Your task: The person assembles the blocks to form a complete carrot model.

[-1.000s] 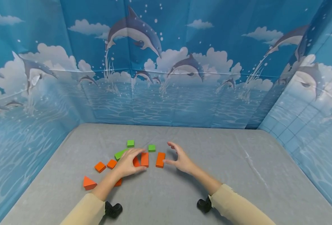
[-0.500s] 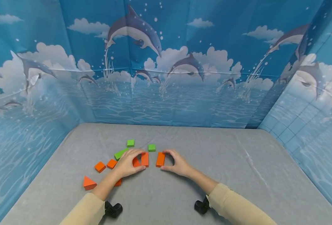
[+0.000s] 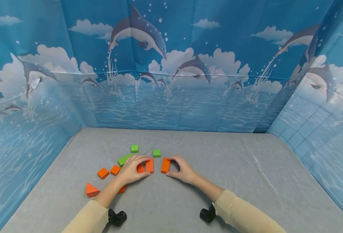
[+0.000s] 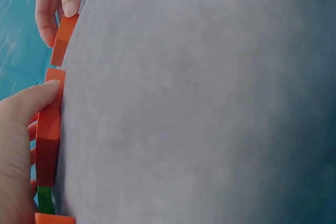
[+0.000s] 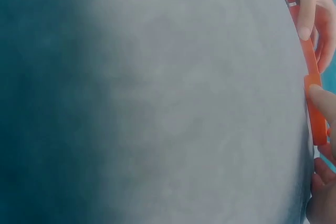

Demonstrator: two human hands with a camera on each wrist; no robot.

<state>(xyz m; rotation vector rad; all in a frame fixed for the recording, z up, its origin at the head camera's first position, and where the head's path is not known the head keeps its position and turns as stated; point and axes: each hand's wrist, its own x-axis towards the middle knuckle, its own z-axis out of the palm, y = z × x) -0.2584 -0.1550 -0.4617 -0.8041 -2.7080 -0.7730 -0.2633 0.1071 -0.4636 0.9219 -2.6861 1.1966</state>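
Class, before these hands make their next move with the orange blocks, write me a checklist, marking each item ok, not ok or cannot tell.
1. Left hand pinches the left orange block: ok.
2. Right hand pinches the right orange block: ok.
3. Those two touching each other: not ok; a gap separates them.
4. Green block beyond that gap clear of both hands: ok.
5. Full shape of the red-orange block: cannot tell; left hand partly covers it.

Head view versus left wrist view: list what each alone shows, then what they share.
Only the head view: the backdrop's dolphins, pale sleeves, black wrist pieces.
Only the left wrist view: much of the red block that the left hand hides from the head camera.
Both: that hand and the right hand, each pinching an orange block, the grey tabletop.
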